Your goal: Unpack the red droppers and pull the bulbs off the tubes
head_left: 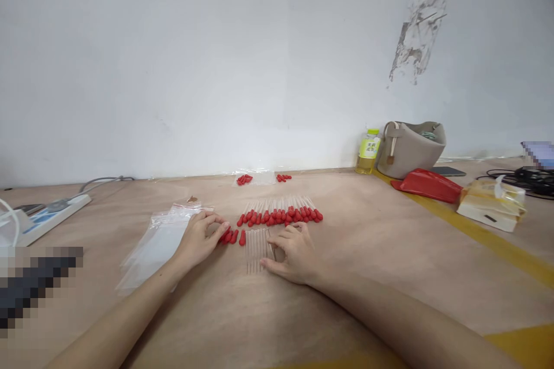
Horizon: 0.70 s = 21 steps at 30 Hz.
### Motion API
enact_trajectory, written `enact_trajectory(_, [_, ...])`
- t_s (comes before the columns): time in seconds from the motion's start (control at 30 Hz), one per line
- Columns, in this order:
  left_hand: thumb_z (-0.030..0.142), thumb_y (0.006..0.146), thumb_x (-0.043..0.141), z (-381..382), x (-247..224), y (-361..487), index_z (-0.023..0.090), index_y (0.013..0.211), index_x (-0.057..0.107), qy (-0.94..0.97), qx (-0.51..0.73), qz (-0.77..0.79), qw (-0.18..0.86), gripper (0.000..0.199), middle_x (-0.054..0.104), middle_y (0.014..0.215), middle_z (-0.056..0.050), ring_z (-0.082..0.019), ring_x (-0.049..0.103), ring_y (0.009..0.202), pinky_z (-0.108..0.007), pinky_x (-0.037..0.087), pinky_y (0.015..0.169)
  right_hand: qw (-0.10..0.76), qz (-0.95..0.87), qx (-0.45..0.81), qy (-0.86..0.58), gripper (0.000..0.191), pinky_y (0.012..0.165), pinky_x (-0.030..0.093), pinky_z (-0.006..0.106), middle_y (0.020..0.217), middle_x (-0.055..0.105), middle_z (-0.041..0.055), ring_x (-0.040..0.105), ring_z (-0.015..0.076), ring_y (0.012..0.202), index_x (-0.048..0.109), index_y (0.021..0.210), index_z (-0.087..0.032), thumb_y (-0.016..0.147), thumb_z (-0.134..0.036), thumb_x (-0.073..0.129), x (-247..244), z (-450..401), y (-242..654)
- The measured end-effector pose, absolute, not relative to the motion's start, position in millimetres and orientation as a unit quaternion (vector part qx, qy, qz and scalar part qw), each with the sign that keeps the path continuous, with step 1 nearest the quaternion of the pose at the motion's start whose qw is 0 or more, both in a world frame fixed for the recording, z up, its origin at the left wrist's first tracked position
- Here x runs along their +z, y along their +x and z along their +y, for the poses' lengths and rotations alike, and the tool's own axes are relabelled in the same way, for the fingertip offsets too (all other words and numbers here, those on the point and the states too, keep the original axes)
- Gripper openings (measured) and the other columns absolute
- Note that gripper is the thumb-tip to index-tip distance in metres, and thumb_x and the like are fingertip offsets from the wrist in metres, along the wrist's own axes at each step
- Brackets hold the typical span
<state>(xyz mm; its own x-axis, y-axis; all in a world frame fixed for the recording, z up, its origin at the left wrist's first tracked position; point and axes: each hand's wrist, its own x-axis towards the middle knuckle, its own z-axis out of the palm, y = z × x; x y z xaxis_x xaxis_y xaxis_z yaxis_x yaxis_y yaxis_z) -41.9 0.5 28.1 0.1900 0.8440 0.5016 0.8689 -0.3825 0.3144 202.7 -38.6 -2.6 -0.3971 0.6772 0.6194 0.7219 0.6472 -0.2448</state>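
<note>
My left hand (202, 237) rests on the table, its fingertips touching a few red bulb-shaped pieces (234, 237); some are partly hidden by the fingers. My right hand (294, 252) is curved at the right side of a row of clear thin tubes (255, 251), thumb and fingers apart around the row's edge. Whether it grips any tube is unclear. Behind both hands lies a row of clear tubes with red bulbs (281, 216). Clear zip bags (156, 248) are stacked left of my left hand.
Two small groups of red pieces (244, 180) lie on clear plastic near the wall. At the right stand a bottle (367, 153), a grey bag (411, 150), a red pouch (428, 184) and a tissue pack (493, 204). A power strip (54, 222) is at the left.
</note>
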Motion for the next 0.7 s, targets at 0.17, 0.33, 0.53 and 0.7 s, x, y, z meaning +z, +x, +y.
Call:
enact_trajectory(0.17, [0.043,0.076,0.049,14,36,-25,0.021,0.081,0.064,-0.806,-0.260,-0.532,0.000,0.027,0.058,0.089,-0.005,-0.021,0.051,0.090,-0.035,0.039,0.082,0.346,-0.844,-0.016,-0.408,0.035,0.085,0.023,0.039,0.077,0.065,0.0018,0.051,0.0171,0.077,0.064,0.085,-0.022,0.066,-0.051,0.062,-5,-39,205])
enact_trajectory(0.33, [0.043,0.069,0.059,31,38,-4,0.023,0.083,0.062,-0.834,-0.199,-0.513,0.037,0.025,0.055,0.095,-0.004,-0.023,0.048,0.094,-0.036,0.037,0.082,0.347,-0.847,0.011,-0.403,0.034,0.087,0.022,0.039,0.078,0.065,-0.0001,0.050,0.0165,0.079,0.062,0.085,-0.022,0.067,-0.051,0.061,-4,-41,209])
enact_trajectory(0.53, [0.042,0.067,0.063,47,34,5,0.026,0.087,0.058,-0.857,-0.163,-0.484,0.076,0.026,0.055,0.097,-0.001,-0.023,0.047,0.096,-0.035,0.035,0.080,0.347,-0.847,0.012,-0.403,0.032,0.088,0.021,0.038,0.079,0.064,0.0004,0.049,0.0167,0.081,0.061,0.083,-0.022,0.065,-0.048,0.063,-6,-39,209])
enact_trajectory(0.7, [0.045,0.067,0.062,50,33,8,0.023,0.085,0.057,-0.862,-0.159,-0.466,0.121,0.029,0.056,0.093,-0.002,-0.023,0.048,0.094,-0.037,0.033,0.079,0.351,-0.846,0.013,-0.401,0.032,0.088,0.021,0.039,0.080,0.064,0.0008,0.049,0.0170,0.082,0.061,0.083,-0.021,0.066,-0.049,0.062,-7,-38,209])
